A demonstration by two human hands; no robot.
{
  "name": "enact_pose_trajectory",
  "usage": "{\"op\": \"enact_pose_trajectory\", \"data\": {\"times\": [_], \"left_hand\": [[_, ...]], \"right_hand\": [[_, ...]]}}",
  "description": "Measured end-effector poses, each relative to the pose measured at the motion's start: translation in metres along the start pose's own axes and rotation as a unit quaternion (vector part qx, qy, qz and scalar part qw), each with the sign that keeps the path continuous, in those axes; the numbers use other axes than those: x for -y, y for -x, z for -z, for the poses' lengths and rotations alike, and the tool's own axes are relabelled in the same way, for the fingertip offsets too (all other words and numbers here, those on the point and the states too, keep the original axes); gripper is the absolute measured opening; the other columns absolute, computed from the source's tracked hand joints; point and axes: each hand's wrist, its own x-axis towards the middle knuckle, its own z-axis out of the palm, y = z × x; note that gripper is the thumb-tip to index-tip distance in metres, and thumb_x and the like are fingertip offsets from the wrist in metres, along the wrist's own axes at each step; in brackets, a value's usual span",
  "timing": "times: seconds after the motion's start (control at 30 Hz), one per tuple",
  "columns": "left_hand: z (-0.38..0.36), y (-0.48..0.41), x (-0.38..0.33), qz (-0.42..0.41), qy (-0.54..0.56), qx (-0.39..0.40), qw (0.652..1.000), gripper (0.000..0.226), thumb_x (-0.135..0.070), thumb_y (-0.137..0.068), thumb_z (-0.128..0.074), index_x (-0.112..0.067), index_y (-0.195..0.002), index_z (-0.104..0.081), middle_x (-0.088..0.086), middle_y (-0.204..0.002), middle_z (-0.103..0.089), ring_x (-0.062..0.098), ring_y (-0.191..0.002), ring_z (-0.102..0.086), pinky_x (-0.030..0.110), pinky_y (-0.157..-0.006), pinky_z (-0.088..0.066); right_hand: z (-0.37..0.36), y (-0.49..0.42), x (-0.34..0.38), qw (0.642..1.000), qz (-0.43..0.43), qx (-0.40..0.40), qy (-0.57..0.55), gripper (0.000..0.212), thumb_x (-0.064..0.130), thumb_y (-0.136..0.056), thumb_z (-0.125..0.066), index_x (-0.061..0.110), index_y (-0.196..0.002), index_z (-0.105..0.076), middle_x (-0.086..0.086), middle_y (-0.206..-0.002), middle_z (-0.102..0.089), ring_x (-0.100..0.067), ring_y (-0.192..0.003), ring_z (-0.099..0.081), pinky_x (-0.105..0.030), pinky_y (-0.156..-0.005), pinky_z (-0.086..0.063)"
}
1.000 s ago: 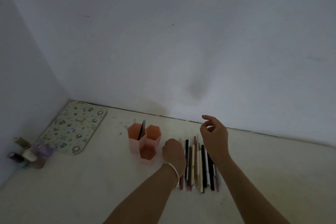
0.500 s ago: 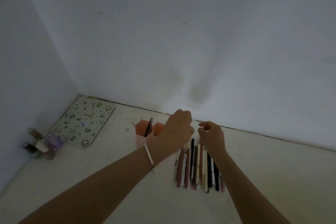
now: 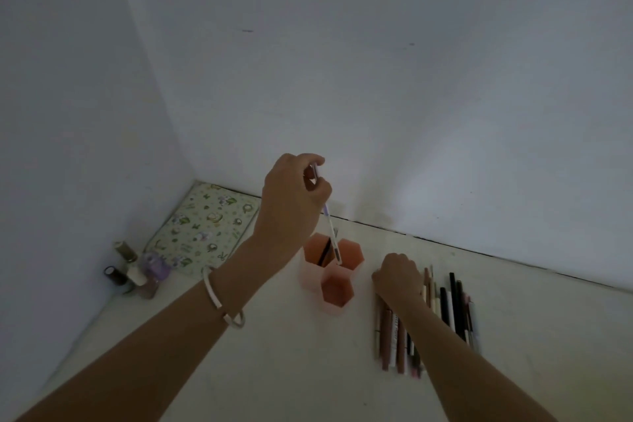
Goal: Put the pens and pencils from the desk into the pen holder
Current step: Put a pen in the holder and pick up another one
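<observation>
A pink pen holder (image 3: 310, 281) of three hexagonal cups stands on the desk; a dark pen leans in its back left cup. Above it my left hand (image 3: 291, 202) pinches a white pen with purple bands (image 3: 329, 226), held almost upright, its tip just inside the holder's back cups. To the right a row of pens and pencils (image 3: 448, 305) lies side by side on the desk. My right hand (image 3: 399, 277) rests on the far left part of that row, fingers curled down over the pens; whether it grips one is hidden.
A floral patterned mat (image 3: 202, 229) lies in the back left corner. Several small bottles (image 3: 137, 276) stand by the left wall. White walls close the desk (image 3: 274, 370) at the back and left.
My left hand rose from the row with the white pen and carried it left, over the holder. My right hand dropped onto the left part of the row.
</observation>
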Motion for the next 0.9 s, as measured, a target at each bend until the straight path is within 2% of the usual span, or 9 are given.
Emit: {"op": "enact_pose_trajectory", "data": {"times": [0.1, 0.23, 0.37, 0.47, 0.57, 0.67, 0.77, 0.83, 0.9], "left_hand": [[0.011, -0.007, 0.006, 0.002, 0.000, -0.033, 0.999, 0.027, -0.006, -0.082, -0.061, -0.014, -0.107, -0.067, 0.003, -0.092, -0.059, 0.014, -0.079, -0.061, 0.022, -0.073, -0.051], [0.019, -0.012, 0.013, 0.014, 0.000, -0.039, 0.999, 0.027, -0.004, -0.082, -0.061, -0.014, -0.107, -0.067, 0.004, -0.092, -0.060, 0.014, -0.078, -0.061, 0.023, -0.074, -0.051], [0.021, -0.010, 0.017, 0.004, -0.006, -0.043, 0.999, 0.027, -0.003, -0.082, -0.061, -0.012, -0.106, -0.067, 0.004, -0.091, -0.061, 0.016, -0.079, -0.061, 0.022, -0.074, -0.050], [0.025, -0.008, 0.022, 0.000, -0.008, -0.048, 0.999, 0.027, -0.003, -0.082, -0.060, -0.014, -0.106, -0.067, 0.002, -0.090, -0.060, 0.012, -0.077, -0.061, 0.012, -0.068, -0.045], [0.026, -0.007, 0.027, -0.003, -0.009, -0.055, 0.998, 0.027, -0.004, -0.082, -0.060, -0.015, -0.105, -0.067, 0.001, -0.089, -0.059, 0.010, -0.076, -0.060, 0.008, -0.066, -0.043], [0.021, -0.005, 0.029, -0.007, -0.002, -0.060, 0.998, 0.028, -0.003, -0.082, -0.060, -0.013, -0.106, -0.067, 0.002, -0.091, -0.058, 0.011, -0.077, -0.060, 0.008, -0.068, -0.043], [0.007, 0.001, 0.032, -0.006, 0.010, -0.059, 0.998, 0.027, -0.002, -0.082, -0.061, -0.013, -0.106, -0.067, 0.001, -0.090, -0.056, 0.005, -0.075, -0.057, 0.006, -0.067, -0.043], [-0.004, 0.005, 0.037, -0.006, 0.008, -0.048, 0.999, 0.026, -0.002, -0.082, -0.062, -0.011, -0.106, -0.066, -0.001, -0.090, -0.055, 0.002, -0.073, -0.055, 0.003, -0.067, -0.042], [-0.014, 0.011, 0.045, -0.002, 0.000, -0.028, 1.000, 0.026, -0.002, -0.082, -0.062, -0.010, -0.107, -0.066, -0.001, -0.091, -0.054, 0.002, -0.072, -0.055, 0.005, -0.068, -0.044]], "right_hand": [[0.005, -0.004, 0.002, 0.998, -0.007, -0.010, -0.061, 0.016, 0.024, -0.085, -0.058, 0.009, -0.091, -0.058, -0.009, -0.103, -0.061, -0.025, -0.095, -0.060, -0.031, -0.074, -0.049], [0.007, -0.012, 0.008, 1.000, 0.002, 0.005, 0.005, 0.040, 0.043, -0.088, -0.059, 0.009, -0.108, -0.060, -0.009, -0.114, -0.056, -0.026, -0.106, -0.055, -0.033, -0.078, -0.047], [-0.011, -0.012, 0.010, 0.999, 0.009, 0.028, 0.034, 0.026, 0.027, -0.091, -0.054, 0.011, -0.111, -0.059, -0.008, -0.114, -0.061, -0.026, -0.109, -0.053, -0.032, -0.083, -0.047], [-0.006, -0.011, 0.012, 1.000, 0.012, 0.008, -0.027, 0.025, 0.031, -0.089, -0.057, 0.007, -0.096, -0.060, -0.009, -0.099, -0.062, -0.027, -0.099, -0.058, -0.031, -0.074, -0.046], [0.034, -0.016, 0.006, 0.985, 0.010, -0.040, -0.170, 0.023, 0.025, -0.089, -0.056, 0.003, -0.080, -0.053, -0.010, -0.077, -0.057, -0.030, -0.083, -0.061, -0.029, -0.067, -0.042], [0.094, -0.007, -0.004, 0.918, 0.034, -0.142, -0.368, 0.012, 0.016, -0.093, -0.052, 0.004, -0.090, -0.053, -0.015, -0.080, -0.068, -0.028, -0.073, -0.065, -0.026, -0.057, -0.044], [0.141, 0.023, 0.001, 0.778, 0.080, -0.268, -0.563, 0.004, 0.015, -0.096, -0.046, 0.016, -0.099, -0.048, -0.010, -0.079, -0.071, -0.014, -0.059, -0.061, -0.019, -0.052, -0.045], [0.154, 0.045, 0.009, 0.702, 0.101, -0.315, -0.631, 0.013, 0.017, -0.096, -0.045, 0.021, -0.108, -0.049, -0.005, -0.079, -0.072, -0.012, -0.057, -0.057, -0.020, -0.052, -0.046], [0.155, 0.063, 0.017, 0.672, 0.108, -0.335, -0.651, 0.020, 0.017, -0.098, -0.046, 0.019, -0.117, -0.049, -0.005, -0.083, -0.072, -0.013, -0.060, -0.058, -0.021, -0.055, -0.049]]}}
